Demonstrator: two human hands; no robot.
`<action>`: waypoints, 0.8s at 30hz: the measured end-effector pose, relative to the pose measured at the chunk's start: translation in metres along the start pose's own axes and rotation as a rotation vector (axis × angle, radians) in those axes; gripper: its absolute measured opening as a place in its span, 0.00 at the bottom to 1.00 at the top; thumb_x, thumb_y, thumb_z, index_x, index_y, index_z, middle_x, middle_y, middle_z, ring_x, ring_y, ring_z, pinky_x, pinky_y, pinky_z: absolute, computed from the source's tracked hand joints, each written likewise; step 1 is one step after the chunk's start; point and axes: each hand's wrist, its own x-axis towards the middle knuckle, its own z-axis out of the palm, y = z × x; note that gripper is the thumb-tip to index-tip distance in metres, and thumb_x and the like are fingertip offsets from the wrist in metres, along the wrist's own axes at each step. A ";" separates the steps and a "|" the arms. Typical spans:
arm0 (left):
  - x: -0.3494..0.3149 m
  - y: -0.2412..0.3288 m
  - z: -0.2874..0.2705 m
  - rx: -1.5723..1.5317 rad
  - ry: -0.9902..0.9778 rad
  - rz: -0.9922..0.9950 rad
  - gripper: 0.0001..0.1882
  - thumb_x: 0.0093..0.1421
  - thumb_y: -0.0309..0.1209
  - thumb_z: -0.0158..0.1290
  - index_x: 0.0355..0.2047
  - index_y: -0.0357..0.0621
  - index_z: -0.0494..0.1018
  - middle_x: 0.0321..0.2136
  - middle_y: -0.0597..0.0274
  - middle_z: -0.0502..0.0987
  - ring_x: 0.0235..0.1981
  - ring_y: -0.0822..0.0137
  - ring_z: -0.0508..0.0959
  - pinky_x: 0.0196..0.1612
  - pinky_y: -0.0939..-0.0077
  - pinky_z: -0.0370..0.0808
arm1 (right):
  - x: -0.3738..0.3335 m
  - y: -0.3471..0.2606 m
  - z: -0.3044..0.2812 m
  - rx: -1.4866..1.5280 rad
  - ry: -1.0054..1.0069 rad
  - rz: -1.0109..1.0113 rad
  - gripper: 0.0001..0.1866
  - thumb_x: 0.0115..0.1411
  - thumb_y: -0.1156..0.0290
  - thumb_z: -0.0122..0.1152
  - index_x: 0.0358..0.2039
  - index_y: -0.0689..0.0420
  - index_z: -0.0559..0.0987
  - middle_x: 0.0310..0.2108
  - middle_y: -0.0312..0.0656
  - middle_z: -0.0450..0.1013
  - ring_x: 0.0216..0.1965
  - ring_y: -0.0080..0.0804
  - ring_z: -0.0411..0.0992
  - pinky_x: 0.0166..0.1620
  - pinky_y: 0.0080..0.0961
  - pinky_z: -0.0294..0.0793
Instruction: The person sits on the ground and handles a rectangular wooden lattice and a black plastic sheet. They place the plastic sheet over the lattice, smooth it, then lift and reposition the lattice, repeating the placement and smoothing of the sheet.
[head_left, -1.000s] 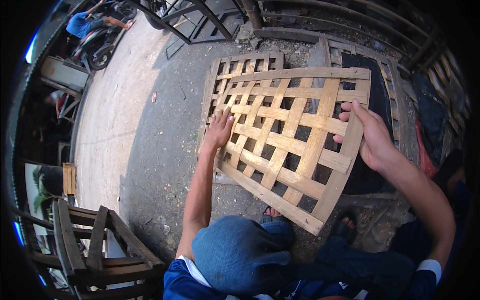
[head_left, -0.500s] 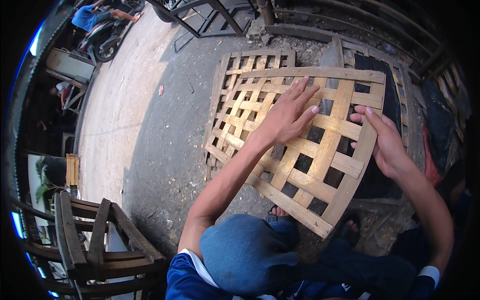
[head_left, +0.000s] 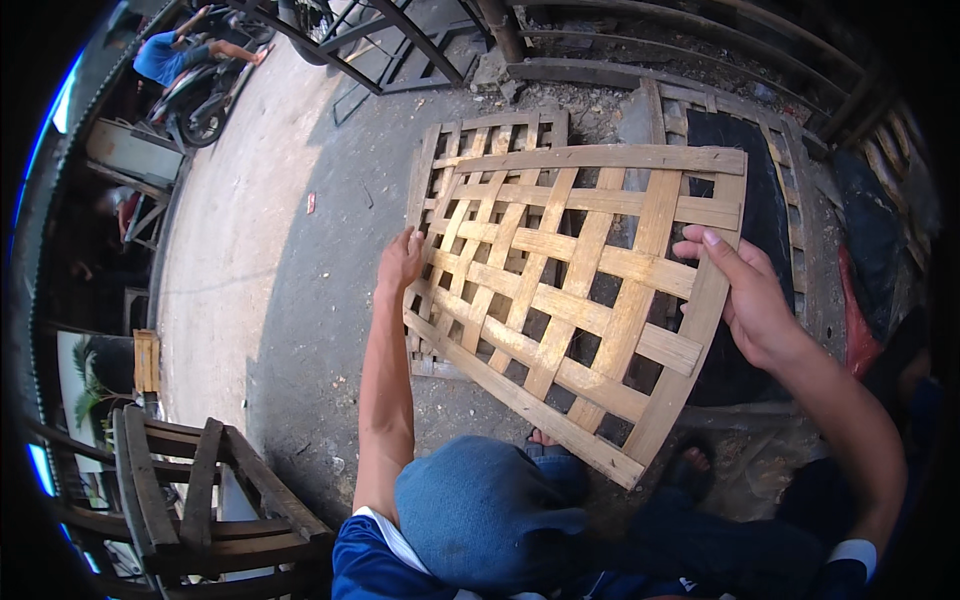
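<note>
My left hand [head_left: 401, 258] and right hand [head_left: 752, 295] are at opposite edges of a woven slat panel [head_left: 630, 266].
Half a second ago my left was over the weave; now it is at the left edge, fingers half curled, though I cannot tell whether they grip, and the weave is uncovered. My right pinches the right edge, thumb on top. The panel slants above the ground [head_left: 310, 330], its far left corner overlapping a second lattice panel [head_left: 424, 165]; a black sheet [head_left: 732, 132] lies behind its right edge. I can read no label or writing on either panel.
</note>
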 end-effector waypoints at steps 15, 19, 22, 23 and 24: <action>0.017 0.054 0.013 0.193 -0.177 -0.235 0.28 0.74 0.54 0.35 0.70 0.63 0.64 0.72 0.59 0.61 0.75 0.46 0.53 0.69 0.21 0.41 | -0.001 -0.001 -0.001 -0.024 0.051 0.016 0.22 0.75 0.58 0.49 0.55 0.64 0.75 0.47 0.43 0.79 0.51 0.26 0.74 0.59 0.28 0.71; 0.016 0.059 0.020 -0.116 0.014 0.085 0.29 0.74 0.49 0.39 0.68 0.48 0.65 0.69 0.49 0.63 0.72 0.45 0.58 0.72 0.39 0.52 | 0.000 0.001 0.000 -0.062 0.018 -0.013 0.22 0.75 0.58 0.50 0.56 0.64 0.75 0.48 0.43 0.79 0.52 0.26 0.74 0.60 0.29 0.70; 0.012 0.142 0.008 -0.340 0.049 0.313 0.29 0.74 0.45 0.43 0.67 0.38 0.64 0.69 0.39 0.62 0.71 0.43 0.60 0.72 0.57 0.58 | -0.001 0.002 -0.006 -0.062 0.069 -0.024 0.22 0.75 0.58 0.50 0.57 0.64 0.75 0.48 0.42 0.79 0.52 0.27 0.74 0.60 0.29 0.70; 0.005 0.170 0.001 -0.341 0.048 0.403 0.29 0.74 0.45 0.43 0.67 0.39 0.63 0.69 0.40 0.61 0.71 0.43 0.59 0.72 0.56 0.58 | -0.002 0.001 -0.006 -0.072 0.061 -0.041 0.23 0.75 0.58 0.50 0.57 0.64 0.75 0.47 0.42 0.79 0.52 0.26 0.74 0.60 0.29 0.70; -0.006 0.196 -0.006 -0.332 0.043 0.491 0.30 0.74 0.46 0.43 0.68 0.40 0.63 0.70 0.40 0.60 0.71 0.42 0.59 0.72 0.55 0.57 | -0.001 0.001 -0.005 -0.062 0.047 -0.047 0.23 0.75 0.58 0.51 0.57 0.64 0.75 0.47 0.42 0.79 0.52 0.27 0.74 0.60 0.29 0.70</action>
